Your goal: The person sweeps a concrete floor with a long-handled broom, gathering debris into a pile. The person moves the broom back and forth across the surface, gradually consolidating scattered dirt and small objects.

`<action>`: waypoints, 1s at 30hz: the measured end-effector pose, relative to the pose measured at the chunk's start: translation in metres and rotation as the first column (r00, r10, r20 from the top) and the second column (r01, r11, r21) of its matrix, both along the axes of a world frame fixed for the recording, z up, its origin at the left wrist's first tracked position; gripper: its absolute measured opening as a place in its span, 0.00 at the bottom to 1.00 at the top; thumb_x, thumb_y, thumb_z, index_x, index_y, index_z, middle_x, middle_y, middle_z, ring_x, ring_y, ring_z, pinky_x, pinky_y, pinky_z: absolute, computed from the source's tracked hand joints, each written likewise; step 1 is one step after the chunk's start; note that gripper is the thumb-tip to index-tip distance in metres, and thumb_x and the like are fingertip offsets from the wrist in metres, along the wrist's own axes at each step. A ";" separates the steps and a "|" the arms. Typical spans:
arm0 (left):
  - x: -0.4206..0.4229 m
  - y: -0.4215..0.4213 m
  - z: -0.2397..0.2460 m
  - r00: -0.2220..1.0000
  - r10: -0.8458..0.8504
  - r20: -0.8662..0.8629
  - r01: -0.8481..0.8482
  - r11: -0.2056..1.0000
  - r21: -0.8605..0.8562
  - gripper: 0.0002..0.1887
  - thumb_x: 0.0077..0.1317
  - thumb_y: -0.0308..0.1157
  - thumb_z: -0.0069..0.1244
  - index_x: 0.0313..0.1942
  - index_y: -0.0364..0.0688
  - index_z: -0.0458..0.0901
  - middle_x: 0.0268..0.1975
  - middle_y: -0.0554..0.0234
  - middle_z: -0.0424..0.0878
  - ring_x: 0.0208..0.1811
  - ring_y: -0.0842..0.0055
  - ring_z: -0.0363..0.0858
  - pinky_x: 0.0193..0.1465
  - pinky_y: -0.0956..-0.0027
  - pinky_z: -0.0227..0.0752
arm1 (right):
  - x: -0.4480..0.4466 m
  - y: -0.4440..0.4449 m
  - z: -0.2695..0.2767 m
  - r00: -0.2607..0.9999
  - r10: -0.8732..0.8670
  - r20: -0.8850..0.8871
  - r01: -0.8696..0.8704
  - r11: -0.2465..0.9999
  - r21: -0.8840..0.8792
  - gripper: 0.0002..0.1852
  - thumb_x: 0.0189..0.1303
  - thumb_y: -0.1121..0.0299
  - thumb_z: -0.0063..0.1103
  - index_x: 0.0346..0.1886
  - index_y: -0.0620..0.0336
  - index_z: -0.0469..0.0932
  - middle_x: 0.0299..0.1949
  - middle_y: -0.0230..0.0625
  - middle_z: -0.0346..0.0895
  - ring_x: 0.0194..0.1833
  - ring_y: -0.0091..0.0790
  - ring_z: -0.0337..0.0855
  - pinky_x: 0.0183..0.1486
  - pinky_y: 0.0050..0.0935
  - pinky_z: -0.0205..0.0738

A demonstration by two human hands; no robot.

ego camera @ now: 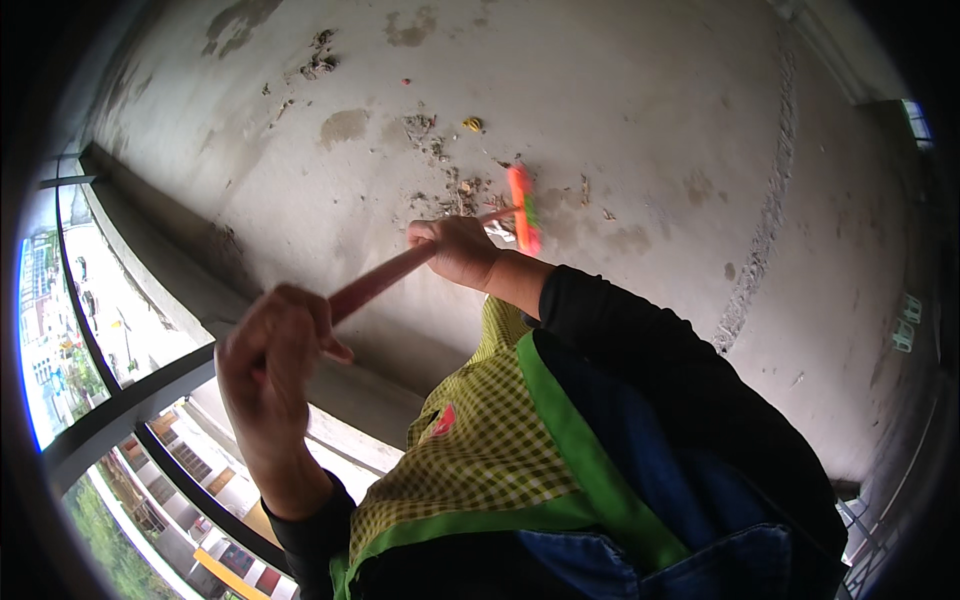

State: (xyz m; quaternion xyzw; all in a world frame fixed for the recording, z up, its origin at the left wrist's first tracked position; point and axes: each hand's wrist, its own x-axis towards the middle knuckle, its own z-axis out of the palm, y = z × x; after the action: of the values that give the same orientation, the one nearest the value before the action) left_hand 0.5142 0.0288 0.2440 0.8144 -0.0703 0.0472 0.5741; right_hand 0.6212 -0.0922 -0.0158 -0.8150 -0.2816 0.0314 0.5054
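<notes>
A broom's reddish-brown handle [382, 280] slants across the view from lower left to upper right. My left hand [274, 360] is wrapped around its upper end, close to the window side. Farther down the shaft, my right hand [465, 251] grips it with the knuckles upward. The orange and green broom head [520, 206] is blurred and appears low over or on the concrete floor [660, 97]; whether it touches is unclear. Beside the head lies a scatter of dry debris [465, 191], partly hidden behind my right hand.
More debris clumps [321, 66] and a small yellow object [472, 124] lie farther off. Damp patches [345, 127] mark the floor. A rough strip [765, 225] runs along the right. Dark-framed windows [127, 405] border the left. I wear a checked apron [480, 420].
</notes>
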 end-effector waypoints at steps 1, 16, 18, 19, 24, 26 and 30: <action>-0.011 -0.001 0.006 0.998 -0.034 0.049 0.033 0.999 0.022 0.11 0.71 0.27 0.49 0.29 0.33 0.79 0.27 0.60 0.79 0.27 0.79 0.79 0.29 0.71 0.77 | -0.001 0.003 0.009 1.000 0.005 0.010 -0.006 0.999 0.050 0.02 0.57 0.69 0.57 0.32 0.53 0.77 0.27 0.36 0.83 0.33 0.48 0.85 0.35 0.44 0.76; -0.015 0.060 -0.092 0.615 -0.733 -0.292 0.734 0.667 -0.130 0.16 0.55 0.36 0.69 0.34 0.33 0.86 0.41 0.47 0.85 0.43 0.63 0.86 0.47 0.64 0.79 | -0.122 -0.080 -0.078 0.957 0.059 -0.285 -0.152 0.936 -0.318 0.13 0.55 0.64 0.67 0.42 0.46 0.75 0.30 0.32 0.80 0.35 0.44 0.83 0.34 0.48 0.74; -0.004 0.053 -0.114 0.587 -0.692 -0.421 0.670 0.707 -0.228 0.08 0.62 0.27 0.62 0.34 0.30 0.83 0.43 0.49 0.84 0.41 0.70 0.84 0.42 0.70 0.76 | -0.128 -0.083 -0.108 0.945 -0.018 -0.325 -0.118 0.912 -0.393 0.14 0.55 0.59 0.67 0.42 0.46 0.75 0.30 0.31 0.80 0.35 0.44 0.83 0.35 0.47 0.74; -0.001 0.047 -0.123 0.597 -0.657 -0.460 0.633 0.738 -0.233 0.05 0.64 0.23 0.58 0.33 0.29 0.82 0.43 0.50 0.84 0.41 0.72 0.83 0.41 0.72 0.75 | -0.130 -0.082 -0.120 0.950 -0.068 -0.304 -0.068 0.907 -0.417 0.13 0.56 0.58 0.67 0.41 0.46 0.75 0.30 0.31 0.80 0.36 0.43 0.83 0.36 0.48 0.74; 0.011 0.032 -0.119 0.704 -0.510 -0.494 0.474 0.856 -0.208 0.04 0.66 0.18 0.53 0.31 0.27 0.79 0.40 0.51 0.84 0.36 0.76 0.81 0.37 0.74 0.72 | -0.101 -0.054 -0.131 0.955 -0.157 -0.250 0.030 0.894 -0.447 0.11 0.56 0.58 0.64 0.32 0.48 0.73 0.31 0.31 0.78 0.41 0.45 0.82 0.36 0.48 0.73; 0.020 0.045 -0.092 0.779 -0.480 -0.403 0.480 0.870 -0.109 0.04 0.63 0.16 0.51 0.29 0.27 0.78 0.37 0.50 0.83 0.34 0.77 0.80 0.36 0.73 0.71 | -0.076 -0.025 -0.110 0.987 -0.160 0.000 0.151 0.930 -0.335 0.12 0.48 0.64 0.67 0.31 0.49 0.71 0.29 0.33 0.75 0.40 0.47 0.79 0.38 0.48 0.73; 0.027 0.067 -0.047 0.851 -0.504 -0.147 0.525 0.816 0.242 0.02 0.52 0.17 0.50 0.23 0.30 0.77 0.28 0.51 0.80 0.25 0.72 0.80 0.29 0.71 0.70 | -0.012 0.032 -0.060 0.950 -0.274 0.152 0.289 0.953 -0.089 0.08 0.50 0.69 0.60 0.30 0.51 0.70 0.31 0.33 0.76 0.41 0.45 0.79 0.41 0.46 0.75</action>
State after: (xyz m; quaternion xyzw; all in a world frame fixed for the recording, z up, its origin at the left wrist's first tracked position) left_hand 0.5408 0.0959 0.1968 0.8373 -0.2715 -0.1510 0.4498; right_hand 0.6094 -0.0598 -0.0757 -0.8737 -0.1945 -0.0819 0.4383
